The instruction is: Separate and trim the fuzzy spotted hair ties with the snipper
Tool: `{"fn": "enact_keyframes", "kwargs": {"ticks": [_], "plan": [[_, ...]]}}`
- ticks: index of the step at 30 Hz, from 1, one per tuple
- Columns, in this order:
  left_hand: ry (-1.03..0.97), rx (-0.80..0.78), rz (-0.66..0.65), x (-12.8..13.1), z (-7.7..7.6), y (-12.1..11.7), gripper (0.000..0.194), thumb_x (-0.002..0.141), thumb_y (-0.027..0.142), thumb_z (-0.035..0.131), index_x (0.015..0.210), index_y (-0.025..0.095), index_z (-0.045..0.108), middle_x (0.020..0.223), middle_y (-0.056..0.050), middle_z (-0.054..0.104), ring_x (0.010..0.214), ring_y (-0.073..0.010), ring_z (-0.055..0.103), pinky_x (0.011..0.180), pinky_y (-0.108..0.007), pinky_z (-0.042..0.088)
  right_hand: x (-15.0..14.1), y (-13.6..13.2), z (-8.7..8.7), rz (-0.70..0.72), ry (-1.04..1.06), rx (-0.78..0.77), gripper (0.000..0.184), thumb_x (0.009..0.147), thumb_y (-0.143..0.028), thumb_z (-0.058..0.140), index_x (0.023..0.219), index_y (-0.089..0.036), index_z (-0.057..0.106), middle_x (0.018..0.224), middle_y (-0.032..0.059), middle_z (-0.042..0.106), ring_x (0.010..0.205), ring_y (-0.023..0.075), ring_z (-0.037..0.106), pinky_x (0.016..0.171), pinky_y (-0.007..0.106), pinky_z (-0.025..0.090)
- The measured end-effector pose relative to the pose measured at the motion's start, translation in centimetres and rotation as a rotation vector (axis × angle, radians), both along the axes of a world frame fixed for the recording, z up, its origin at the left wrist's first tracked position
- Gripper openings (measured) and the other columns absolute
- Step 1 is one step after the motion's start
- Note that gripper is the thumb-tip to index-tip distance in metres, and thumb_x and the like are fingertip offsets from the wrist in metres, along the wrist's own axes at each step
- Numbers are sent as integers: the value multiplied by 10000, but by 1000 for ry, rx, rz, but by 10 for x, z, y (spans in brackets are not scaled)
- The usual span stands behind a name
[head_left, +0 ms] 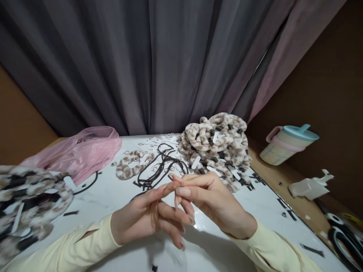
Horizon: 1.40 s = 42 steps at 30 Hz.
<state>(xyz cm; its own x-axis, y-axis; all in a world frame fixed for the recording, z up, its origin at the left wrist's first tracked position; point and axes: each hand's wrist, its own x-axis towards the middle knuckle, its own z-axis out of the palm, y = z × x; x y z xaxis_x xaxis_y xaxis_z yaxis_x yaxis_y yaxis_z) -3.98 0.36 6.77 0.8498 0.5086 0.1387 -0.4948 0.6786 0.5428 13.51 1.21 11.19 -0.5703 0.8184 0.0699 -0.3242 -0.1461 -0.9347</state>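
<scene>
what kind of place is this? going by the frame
Probably a small craft or piecework station, maybe at home: a white table with a heap of patterned plush loops, loose black cords, and scissors at the right.

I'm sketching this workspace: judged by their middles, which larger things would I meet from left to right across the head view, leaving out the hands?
Left spotted plush pile, pink plastic bag, small spotted plush loop, dark cords, right spotted plush pile, lidded cup, white bottle, scissors.
</scene>
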Motion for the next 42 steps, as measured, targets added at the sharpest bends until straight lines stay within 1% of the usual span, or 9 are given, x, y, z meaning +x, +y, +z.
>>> {"fn": "enact_keyframes", "kwargs": {"ticks": [4,8,11,17,22,26,31,39,42], "plan": [[1,2,11,0,0,2,309,940,368,428,1192,287,588,1018,-77,714,913,-204,677,755,-318,522,0,0,0,-12,-11,20,254,791,-258,657,561,-152,685,481,-28,572,484,95,543,916,364,435],[-20,12,13,1,-1,2,313,939,367,433,1202,285,582,1021,-76,713,955,-214,666,751,-308,526,0,-1,1,-13,-8,7,263,785,-268,660,551,-149,676,487,-16,564,485,104,532,749,334,501],[-31,15,5,1,-1,2,313,943,364,423,1200,287,585,1029,-75,712,943,-206,671,732,-286,526,0,-1,1,-4,-4,3,264,788,-255,654,549,-145,672,493,-8,564,492,106,530,635,300,502],[-43,19,13,2,1,2,311,950,347,410,1190,277,595,1038,-81,709,966,-204,665,727,-271,516,-1,-1,0,1,7,6,258,789,-255,649,560,-140,683,496,-6,563,495,105,526,585,283,493],[-8,17,25,1,2,1,299,947,348,415,1177,301,600,1022,-59,716,846,-176,690,806,-330,485,-2,0,2,-15,-8,-17,253,753,-254,674,524,-147,666,491,-1,564,496,102,517,516,257,485],[48,2,48,0,3,0,301,934,362,439,1185,302,594,984,-52,723,808,-185,687,824,-379,461,-2,0,3,-6,-1,-9,254,752,-275,678,536,-143,667,506,5,573,517,106,525,517,257,491],[-18,13,32,0,1,0,305,946,349,417,1195,302,587,1036,-45,712,874,-184,684,832,-355,469,-2,0,2,16,30,-13,281,792,-272,641,552,-128,670,551,16,581,532,108,532,479,246,466],[16,-24,46,1,-2,0,304,921,370,469,1178,273,599,1011,-61,719,931,-231,670,779,-372,511,-5,0,1,36,73,-120,282,743,-258,686,494,-136,637,474,-14,543,481,94,523,518,254,488],[25,-14,52,1,-2,0,275,916,365,482,1139,293,625,1002,-50,722,951,-239,663,761,-363,514,-6,0,0,41,89,-178,260,712,-238,706,488,-127,636,442,-26,530,442,77,504,490,236,477]]}}
